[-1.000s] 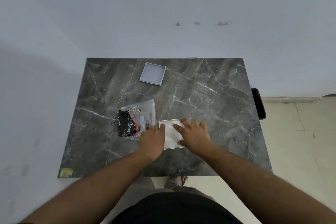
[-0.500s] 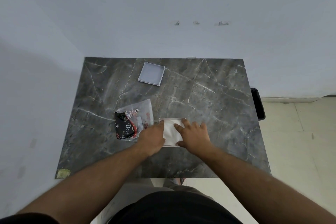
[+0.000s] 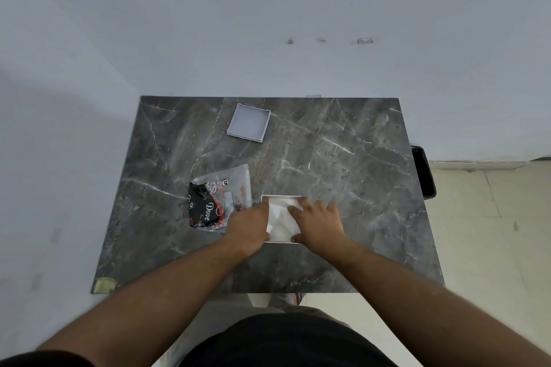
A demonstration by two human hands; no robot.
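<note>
Down at the near edge, two bare forearms reach out over the dark marble table (image 3: 343, 158), and both hands are on the job. The left hand (image 3: 249, 225) sits on the left side of the white box (image 3: 283, 197), fingers packed together over the rim, thumb down at the near wall; whether those fingers grip the wall or only press on it, I cannot tell. The right hand (image 3: 317, 223) is flat and released, fingers straight and spread, forefinger pressing down on the white paper (image 3: 280, 219) that lies inside the box, thumb at the near right corner. The box itself rests on the table in the near middle, between the two hands. Just left of it, touching the left hand, lies a clear bag (image 3: 235, 185) with a black packet (image 3: 202, 208) inside. Off at the near left corner there is a yellowish sticker (image 3: 104, 284). Further back, well apart from the box, a pale square lid (image 3: 249, 122) lies rim up near the far edge. A black object (image 3: 423, 171) stands against the table's right side, and the pale wall (image 3: 208, 39) rises behind.
</note>
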